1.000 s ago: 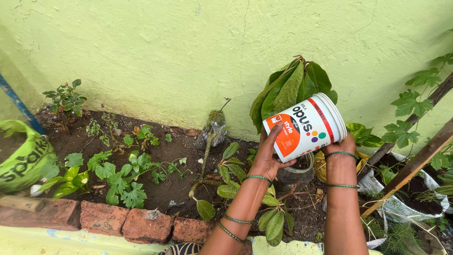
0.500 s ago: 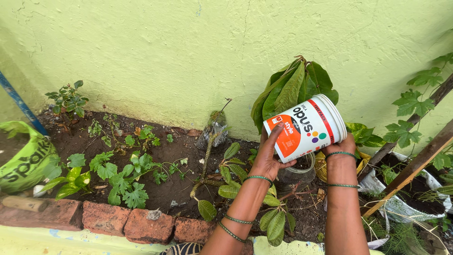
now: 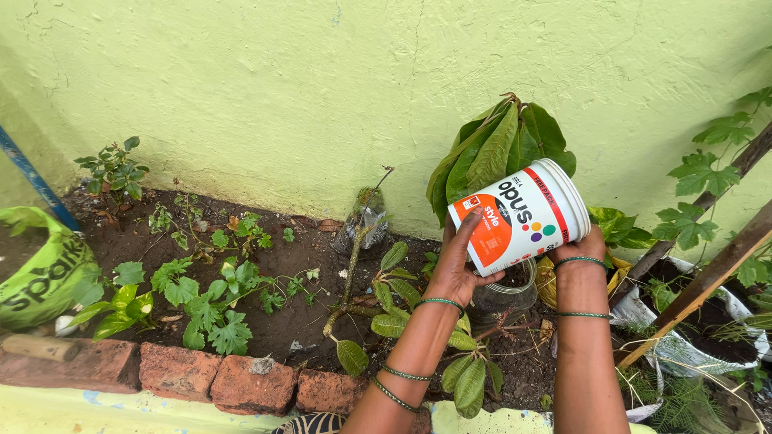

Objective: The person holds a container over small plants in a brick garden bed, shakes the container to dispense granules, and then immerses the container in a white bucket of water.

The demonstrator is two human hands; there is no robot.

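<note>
Both my hands hold a white plastic bucket point(image 3: 524, 215) with an orange and red label, tipped on its side toward the wall. My left hand point(image 3: 457, 264) cups its base from the left, fingers spread over the orange part. My right hand point(image 3: 581, 249) grips under its rim end, mostly hidden behind the bucket. The bucket hangs over a clear pot point(image 3: 505, 291) holding a plant with large drooping leaves point(image 3: 498, 149). Green bangles circle both wrists.
A soil bed point(image 3: 265, 273) with small green plants runs along a pale green wall point(image 3: 322, 80), edged by red bricks point(image 3: 209, 376). A green sack point(image 3: 40, 269) sits left, a blue pole point(image 3: 32, 181) leans there. Wooden sticks point(image 3: 700, 285) and a lined pot point(image 3: 708, 321) stand right.
The bucket and both hands stay almost still; the view shifts very slightly.
</note>
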